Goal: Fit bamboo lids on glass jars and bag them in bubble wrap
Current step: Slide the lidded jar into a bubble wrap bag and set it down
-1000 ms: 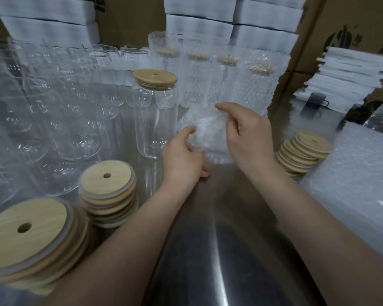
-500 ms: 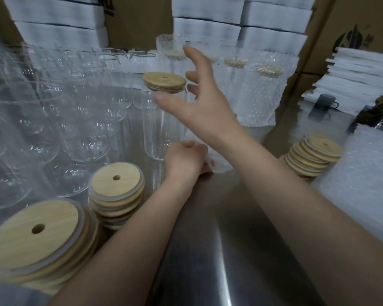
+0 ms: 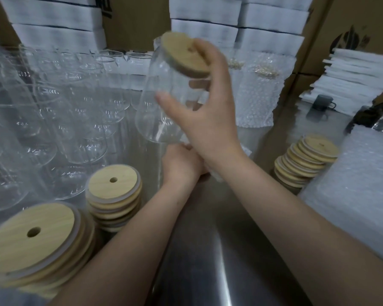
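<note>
Now: lidded jar in the air, bag waiting below.

The right hand (image 3: pixel 203 115) has its grip wrapped round the upper part of the glass jar (image 3: pixel 164 91), thumb on the near side and fingers round the far side, up against the bamboo lid (image 3: pixel 181 54) seated on the mouth. The jar is off the tabletop (image 3: pixel 208 250) and tilted, with its long axis running from the lid, far and right, down to the base, near and left. Just below the base, the left hand (image 3: pixel 181 164) sits low, its grip curled on what looks like the edge of a bubble-wrap bag (image 3: pixel 216 176), mostly hidden by the right wrist. The bag lies below and nearer than the jar, so the base end probably has to go in first.
</note>
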`<act>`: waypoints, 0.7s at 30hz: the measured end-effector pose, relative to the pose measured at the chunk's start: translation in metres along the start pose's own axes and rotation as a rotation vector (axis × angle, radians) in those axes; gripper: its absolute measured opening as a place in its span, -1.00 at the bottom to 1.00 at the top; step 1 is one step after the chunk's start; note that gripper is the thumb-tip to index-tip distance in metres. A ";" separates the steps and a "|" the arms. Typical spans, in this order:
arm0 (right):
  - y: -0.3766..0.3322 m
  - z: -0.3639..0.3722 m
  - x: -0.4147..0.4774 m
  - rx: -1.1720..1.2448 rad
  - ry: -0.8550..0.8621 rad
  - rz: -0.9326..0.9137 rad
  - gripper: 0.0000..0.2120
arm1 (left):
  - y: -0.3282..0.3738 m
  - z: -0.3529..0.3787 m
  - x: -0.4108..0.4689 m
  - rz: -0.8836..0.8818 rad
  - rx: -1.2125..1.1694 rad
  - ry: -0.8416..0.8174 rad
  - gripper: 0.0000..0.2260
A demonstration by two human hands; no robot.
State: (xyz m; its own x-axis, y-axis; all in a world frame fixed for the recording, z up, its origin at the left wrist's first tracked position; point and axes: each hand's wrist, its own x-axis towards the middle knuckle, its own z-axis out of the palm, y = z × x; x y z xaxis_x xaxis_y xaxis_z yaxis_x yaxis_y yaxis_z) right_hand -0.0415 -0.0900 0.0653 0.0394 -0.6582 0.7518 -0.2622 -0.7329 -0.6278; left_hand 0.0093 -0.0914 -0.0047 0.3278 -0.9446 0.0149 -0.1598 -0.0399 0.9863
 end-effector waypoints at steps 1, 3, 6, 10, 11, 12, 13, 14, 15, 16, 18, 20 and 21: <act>-0.005 -0.005 0.000 0.128 0.043 0.037 -0.32 | 0.003 0.002 0.000 -0.011 -0.053 0.009 -0.64; -0.014 -0.014 -0.001 0.445 0.087 0.245 -0.36 | 0.005 0.003 0.000 -0.037 -0.121 0.008 -0.68; -0.012 -0.022 -0.008 0.767 0.072 0.593 -0.43 | 0.007 0.000 -0.001 -0.011 -0.182 0.019 -0.78; -0.003 -0.031 -0.016 0.791 0.130 0.650 -0.47 | 0.007 -0.002 0.003 0.022 -0.228 0.001 -0.91; -0.001 -0.033 -0.015 0.765 0.145 0.630 -0.48 | 0.004 -0.001 0.005 0.021 -0.244 0.000 -0.85; 0.001 -0.035 -0.014 0.739 0.156 0.612 -0.49 | 0.002 -0.001 0.007 0.018 -0.260 0.010 -0.81; 0.003 -0.037 -0.014 0.718 0.166 0.598 -0.50 | -0.001 -0.001 0.009 0.016 -0.278 0.022 -0.80; 0.006 -0.039 -0.013 0.704 0.178 0.586 -0.52 | -0.002 0.000 0.010 0.010 -0.286 0.032 -0.80; 0.008 -0.041 -0.012 0.698 0.190 0.572 -0.53 | -0.002 0.001 0.011 -0.002 -0.309 0.038 -0.81; 0.010 -0.042 -0.012 0.693 0.203 0.559 -0.54 | -0.001 0.001 0.012 -0.028 -0.338 0.045 -0.82; 0.012 -0.045 -0.009 0.687 0.229 0.538 -0.56 | 0.001 0.001 0.014 -0.070 -0.400 0.051 -0.79; 0.015 -0.049 -0.006 0.696 0.255 0.522 -0.57 | 0.004 0.001 0.015 -0.099 -0.438 0.053 -0.77; 0.017 -0.050 -0.005 0.700 0.270 0.516 -0.58 | 0.005 0.000 0.016 -0.122 -0.454 0.056 -0.76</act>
State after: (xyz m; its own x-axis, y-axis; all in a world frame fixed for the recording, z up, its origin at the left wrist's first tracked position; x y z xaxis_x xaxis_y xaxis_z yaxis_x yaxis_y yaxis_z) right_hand -0.0945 -0.0909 0.0611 -0.1710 -0.9353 0.3097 0.4642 -0.3538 -0.8120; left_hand 0.0138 -0.1064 0.0000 0.3707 -0.9223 -0.1092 0.3021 0.0085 0.9532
